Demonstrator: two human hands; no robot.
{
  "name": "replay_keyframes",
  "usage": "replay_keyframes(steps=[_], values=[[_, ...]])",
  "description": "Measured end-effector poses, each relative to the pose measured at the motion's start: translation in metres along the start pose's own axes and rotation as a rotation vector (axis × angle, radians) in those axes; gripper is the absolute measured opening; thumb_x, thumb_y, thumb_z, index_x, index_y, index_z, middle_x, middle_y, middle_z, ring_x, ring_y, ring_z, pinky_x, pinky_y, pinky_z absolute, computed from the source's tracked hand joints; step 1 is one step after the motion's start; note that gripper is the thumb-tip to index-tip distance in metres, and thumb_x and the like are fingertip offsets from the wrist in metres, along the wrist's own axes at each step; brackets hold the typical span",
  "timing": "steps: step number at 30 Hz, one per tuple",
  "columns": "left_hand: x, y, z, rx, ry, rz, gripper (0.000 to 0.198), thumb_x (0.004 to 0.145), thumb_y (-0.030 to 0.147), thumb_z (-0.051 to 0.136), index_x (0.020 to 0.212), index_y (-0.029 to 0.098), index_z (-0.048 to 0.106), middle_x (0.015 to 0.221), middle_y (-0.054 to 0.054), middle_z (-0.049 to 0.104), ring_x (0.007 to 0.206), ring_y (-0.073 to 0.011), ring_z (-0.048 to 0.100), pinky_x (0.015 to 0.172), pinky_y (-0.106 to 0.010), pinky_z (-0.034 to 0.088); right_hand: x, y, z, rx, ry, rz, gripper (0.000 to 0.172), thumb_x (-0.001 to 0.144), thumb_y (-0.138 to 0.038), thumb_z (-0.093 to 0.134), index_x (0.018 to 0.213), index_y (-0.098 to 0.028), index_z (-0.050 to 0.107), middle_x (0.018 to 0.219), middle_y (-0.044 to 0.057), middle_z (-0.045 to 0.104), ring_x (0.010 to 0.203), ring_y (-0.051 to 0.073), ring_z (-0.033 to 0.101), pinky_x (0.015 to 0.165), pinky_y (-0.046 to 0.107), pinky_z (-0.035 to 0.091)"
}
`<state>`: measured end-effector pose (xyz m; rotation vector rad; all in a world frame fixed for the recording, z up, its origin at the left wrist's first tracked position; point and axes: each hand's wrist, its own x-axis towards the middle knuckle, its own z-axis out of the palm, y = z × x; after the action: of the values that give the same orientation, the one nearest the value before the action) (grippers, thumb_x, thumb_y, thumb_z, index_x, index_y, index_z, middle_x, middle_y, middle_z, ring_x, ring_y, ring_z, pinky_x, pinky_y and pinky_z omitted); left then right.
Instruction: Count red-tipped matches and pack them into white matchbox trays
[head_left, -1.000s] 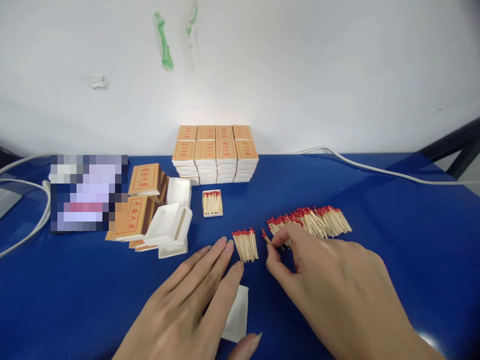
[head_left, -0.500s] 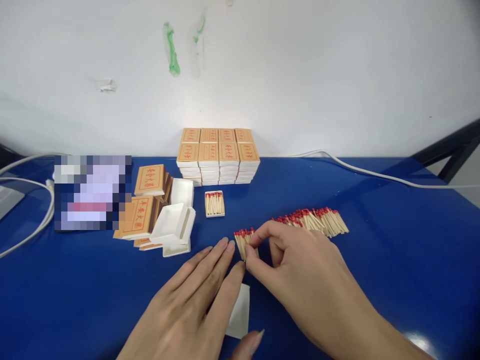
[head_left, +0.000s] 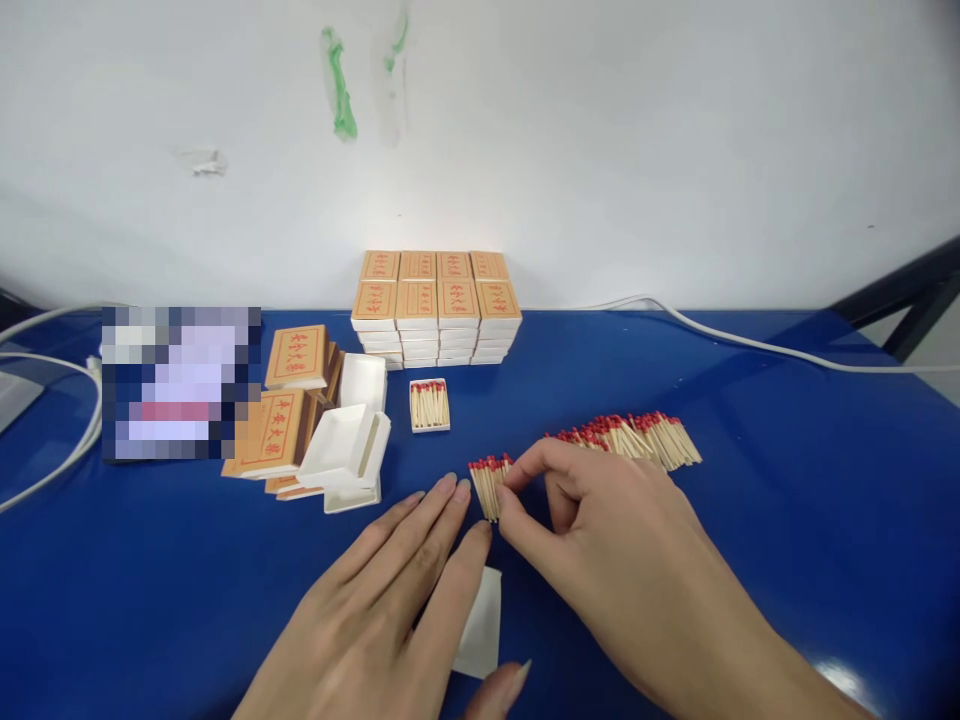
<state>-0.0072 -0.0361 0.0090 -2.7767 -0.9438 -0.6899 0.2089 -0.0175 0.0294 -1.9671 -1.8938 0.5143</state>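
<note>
A small bunch of red-headed matches (head_left: 486, 490) stands between my two hands on the blue table. My left hand (head_left: 405, 590) lies flat with its fingers stretched out, the fingertips touching the bunch's left side and lower end. Partly under that hand, beside the thumb, is a white matchbox tray (head_left: 480, 625); the rest of it is hidden. My right hand (head_left: 600, 520) pinches with thumb and forefinger at the bunch's right edge. Behind its knuckles spreads a larger pile of matches (head_left: 637, 438). Farther back, a tray filled with matches (head_left: 430, 407) lies by itself.
Orange matchboxes (head_left: 437, 300) are stacked in rows against the white wall (head_left: 600, 150). To the left are loose matchbox sleeves (head_left: 274, 430) and empty white trays (head_left: 341, 445). A blurred-out phone-like object (head_left: 184, 385) and white cables (head_left: 750, 347) lie on the table.
My right thumb and forefinger have shifted slightly right along the bunch's edge. My left hand stays in place.
</note>
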Motion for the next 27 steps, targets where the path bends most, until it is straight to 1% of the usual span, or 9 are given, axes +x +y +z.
replay_keyframes(steps=[4, 8, 10, 17, 19, 23, 27], values=[[0.0015, -0.0004, -0.0003, 0.007, -0.006, 0.011, 0.045, 0.113, 0.039, 0.055, 0.137, 0.006, 0.073, 0.149, -0.017, 0.074, 0.136, -0.0301, 0.075, 0.109, -0.038, 0.067, 0.0001, 0.0002, -0.0007, 0.002, -0.009, 0.002, 0.024, 0.098, -0.046, 0.072, 0.079, -0.031, 0.075, 0.05, -0.008, 0.044, 0.045, 0.015, 0.045, 0.048, 0.03, 0.03], [0.0014, -0.0001, 0.0027, 0.016, -0.006, 0.007, 0.046, 0.113, 0.04, 0.055, 0.137, 0.006, 0.073, 0.148, -0.017, 0.074, 0.136, -0.0298, 0.075, 0.11, -0.037, 0.066, 0.0005, 0.0011, -0.0008, 0.012, -0.002, -0.009, 0.024, 0.097, -0.044, 0.073, 0.077, -0.03, 0.073, 0.05, -0.008, 0.044, 0.046, 0.015, 0.046, 0.047, 0.029, 0.029], [0.0011, -0.0001, 0.0034, 0.018, -0.003, 0.01, 0.046, 0.113, 0.04, 0.055, 0.137, 0.006, 0.073, 0.147, -0.017, 0.074, 0.135, -0.0299, 0.075, 0.109, -0.038, 0.067, 0.0004, 0.0018, -0.0008, 0.018, -0.002, -0.015, 0.027, 0.097, -0.044, 0.072, 0.075, -0.029, 0.072, 0.049, -0.008, 0.041, 0.045, 0.014, 0.044, 0.047, 0.028, 0.029], [0.0019, -0.0005, 0.0003, 0.024, -0.007, 0.008, 0.047, 0.114, 0.041, 0.053, 0.138, 0.005, 0.072, 0.147, -0.018, 0.074, 0.134, -0.0308, 0.075, 0.106, -0.038, 0.068, 0.0029, 0.002, -0.0019, 0.038, 0.0, -0.014, 0.027, 0.096, -0.042, 0.071, 0.073, -0.029, 0.069, 0.05, -0.008, 0.038, 0.045, 0.014, 0.041, 0.047, 0.028, 0.029], [0.0018, -0.0003, -0.0004, 0.021, -0.004, 0.014, 0.046, 0.114, 0.04, 0.054, 0.137, 0.005, 0.072, 0.146, -0.019, 0.074, 0.134, -0.0313, 0.075, 0.105, -0.039, 0.069, 0.0045, 0.001, -0.0022, 0.033, -0.013, 0.0, 0.027, 0.095, -0.041, 0.071, 0.072, -0.029, 0.068, 0.049, -0.008, 0.039, 0.046, 0.014, 0.042, 0.047, 0.028, 0.03], [0.0023, -0.0006, 0.0005, 0.027, -0.001, 0.015, 0.045, 0.113, 0.039, 0.054, 0.136, 0.005, 0.071, 0.145, -0.019, 0.075, 0.134, -0.0322, 0.076, 0.103, -0.04, 0.07, 0.0061, -0.0008, -0.0026, 0.032, -0.035, 0.018, 0.028, 0.098, -0.044, 0.071, 0.074, -0.029, 0.069, 0.051, -0.007, 0.044, 0.049, 0.015, 0.045, 0.049, 0.029, 0.031], [0.0023, -0.0022, 0.0017, 0.018, 0.0, 0.019, 0.043, 0.113, 0.038, 0.054, 0.135, 0.005, 0.071, 0.144, -0.018, 0.075, 0.133, -0.0315, 0.076, 0.103, -0.039, 0.07, 0.0051, -0.0002, -0.0032, 0.035, -0.015, 0.012, 0.03, 0.098, -0.045, 0.071, 0.074, -0.029, 0.068, 0.051, -0.008, 0.042, 0.048, 0.015, 0.044, 0.048, 0.029, 0.031]])
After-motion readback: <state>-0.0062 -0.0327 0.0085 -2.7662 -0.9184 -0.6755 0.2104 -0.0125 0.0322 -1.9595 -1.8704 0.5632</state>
